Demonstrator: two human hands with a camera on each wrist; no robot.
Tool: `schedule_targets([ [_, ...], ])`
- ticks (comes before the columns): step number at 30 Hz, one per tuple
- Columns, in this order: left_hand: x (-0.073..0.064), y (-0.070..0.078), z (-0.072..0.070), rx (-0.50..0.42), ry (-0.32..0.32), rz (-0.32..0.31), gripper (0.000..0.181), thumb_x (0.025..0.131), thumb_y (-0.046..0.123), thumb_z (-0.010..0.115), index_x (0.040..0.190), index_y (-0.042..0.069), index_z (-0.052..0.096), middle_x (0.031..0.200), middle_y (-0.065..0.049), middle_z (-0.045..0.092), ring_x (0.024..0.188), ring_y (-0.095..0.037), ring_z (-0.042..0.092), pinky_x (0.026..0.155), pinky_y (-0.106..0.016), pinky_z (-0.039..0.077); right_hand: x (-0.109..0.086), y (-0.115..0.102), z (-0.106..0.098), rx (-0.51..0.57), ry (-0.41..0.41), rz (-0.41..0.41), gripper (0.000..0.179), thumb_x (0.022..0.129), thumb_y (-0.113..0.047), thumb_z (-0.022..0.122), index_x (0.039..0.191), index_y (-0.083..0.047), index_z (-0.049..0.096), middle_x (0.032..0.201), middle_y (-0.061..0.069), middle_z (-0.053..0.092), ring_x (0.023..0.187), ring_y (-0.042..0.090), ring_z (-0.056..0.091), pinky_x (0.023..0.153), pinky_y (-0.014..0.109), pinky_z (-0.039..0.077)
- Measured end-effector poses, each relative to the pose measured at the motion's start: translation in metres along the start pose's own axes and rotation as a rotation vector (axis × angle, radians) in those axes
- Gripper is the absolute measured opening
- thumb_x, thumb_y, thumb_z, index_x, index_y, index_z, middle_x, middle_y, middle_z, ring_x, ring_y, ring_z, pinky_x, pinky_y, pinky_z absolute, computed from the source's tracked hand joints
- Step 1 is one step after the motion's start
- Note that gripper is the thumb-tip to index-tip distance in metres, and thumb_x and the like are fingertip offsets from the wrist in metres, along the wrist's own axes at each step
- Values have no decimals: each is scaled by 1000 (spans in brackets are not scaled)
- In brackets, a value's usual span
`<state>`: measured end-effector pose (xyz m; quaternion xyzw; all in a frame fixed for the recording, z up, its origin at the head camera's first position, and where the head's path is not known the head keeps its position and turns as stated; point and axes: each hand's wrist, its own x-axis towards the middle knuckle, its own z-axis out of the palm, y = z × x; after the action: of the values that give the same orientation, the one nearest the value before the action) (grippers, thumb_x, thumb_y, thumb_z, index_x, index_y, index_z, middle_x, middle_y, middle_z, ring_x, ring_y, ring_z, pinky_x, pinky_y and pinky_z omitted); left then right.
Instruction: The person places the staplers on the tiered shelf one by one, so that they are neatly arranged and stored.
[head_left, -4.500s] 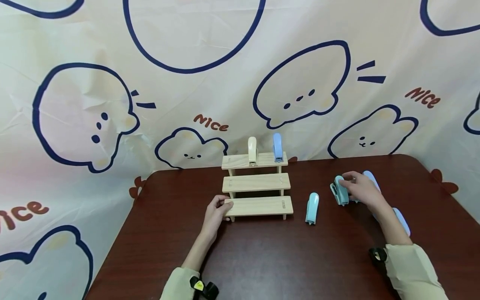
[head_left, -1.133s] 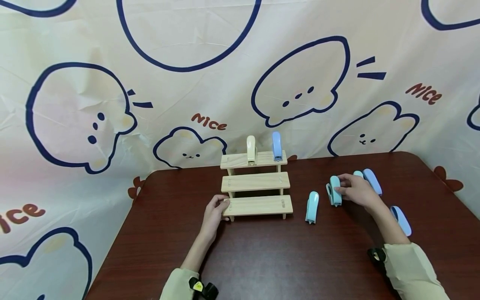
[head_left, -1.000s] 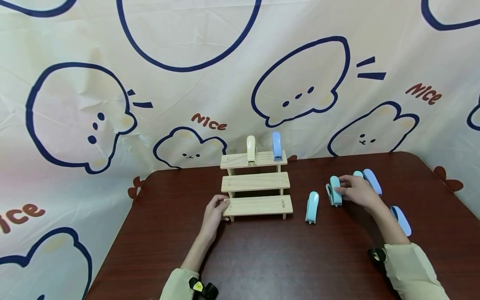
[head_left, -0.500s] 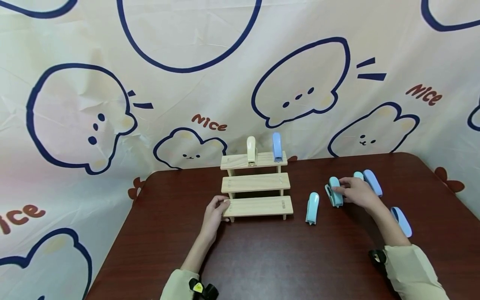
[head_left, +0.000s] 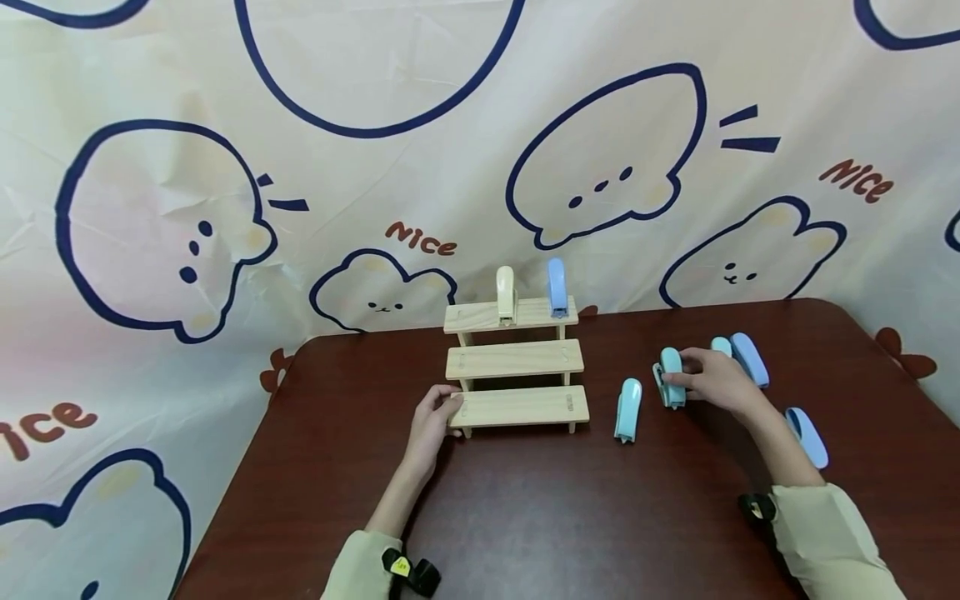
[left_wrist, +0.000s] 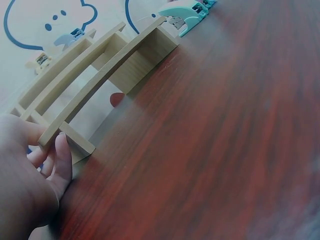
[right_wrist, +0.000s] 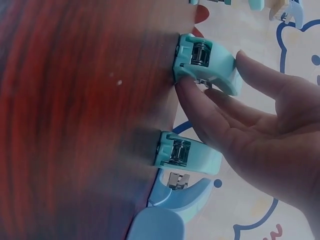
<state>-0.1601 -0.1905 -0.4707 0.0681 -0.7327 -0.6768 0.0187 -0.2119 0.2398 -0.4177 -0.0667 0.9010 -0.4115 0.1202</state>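
In the head view my left hand [head_left: 430, 429] pinches the left end of the lowest step of a three-step wooden stand [head_left: 517, 407], thumb on top. The left wrist view shows its fingers around that board's end [left_wrist: 52, 134]. My right hand [head_left: 720, 382] holds a teal stapler [head_left: 672, 377], which stands on the table to the right of the stand. The right wrist view has thumb and fingers on either side of this stapler [right_wrist: 217, 65]. A second teal stapler [head_left: 628, 410] stands between it and the stand. On the top step are a cream stapler [head_left: 506, 295] and a blue stapler [head_left: 557, 287].
Behind my right hand stand another teal stapler [head_left: 722, 345] and a blue stapler [head_left: 750, 360], close together. One more blue stapler [head_left: 807, 437] lies beside my right forearm. A patterned cloth [head_left: 360, 192] hangs behind the dark wooden table [head_left: 555, 517].
Since the oldest frame, my right hand has shifted the held teal stapler slightly left, and the teal stapler behind the hand has come into sight. My left hand keeps its grip on the stand.
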Motion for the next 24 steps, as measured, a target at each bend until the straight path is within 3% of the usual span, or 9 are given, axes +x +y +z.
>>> schedule_targets([
  [6, -1, -2, 0, -5, 2, -7, 27, 106, 20, 59, 121, -1, 62, 98, -3, 55, 72, -15, 57, 59, -28, 53, 0, 4, 1, -21, -3, -26, 59, 103, -23, 67, 139, 19, 46, 124, 35, 59, 100, 34, 63, 83, 44, 62],
  [13, -2, -1, 0, -18, -4, -16, 26, 105, 18, 60, 122, -2, 62, 96, -3, 52, 73, -13, 56, 61, -27, 53, -3, 7, 2, -48, -23, -57, 65, 101, -19, 69, 142, 22, 39, 130, 38, 56, 106, 41, 58, 85, 49, 57],
  [21, -18, 29, 5, 7, -23, -7, 24, 105, 12, 56, 119, -7, 60, 96, -6, 52, 74, -15, 56, 64, -30, 53, -3, 6, 1, -80, -1, -61, 49, 99, -17, 70, 128, 19, 54, 116, 32, 64, 96, 34, 62, 78, 44, 58],
  [24, -11, 22, 4, 2, -14, -6, 23, 105, 12, 57, 119, -6, 61, 96, -6, 53, 72, -14, 56, 62, -29, 53, -2, 2, 1, -81, 20, -53, 45, 98, -16, 70, 124, 18, 56, 114, 32, 65, 93, 32, 64, 75, 41, 59],
])
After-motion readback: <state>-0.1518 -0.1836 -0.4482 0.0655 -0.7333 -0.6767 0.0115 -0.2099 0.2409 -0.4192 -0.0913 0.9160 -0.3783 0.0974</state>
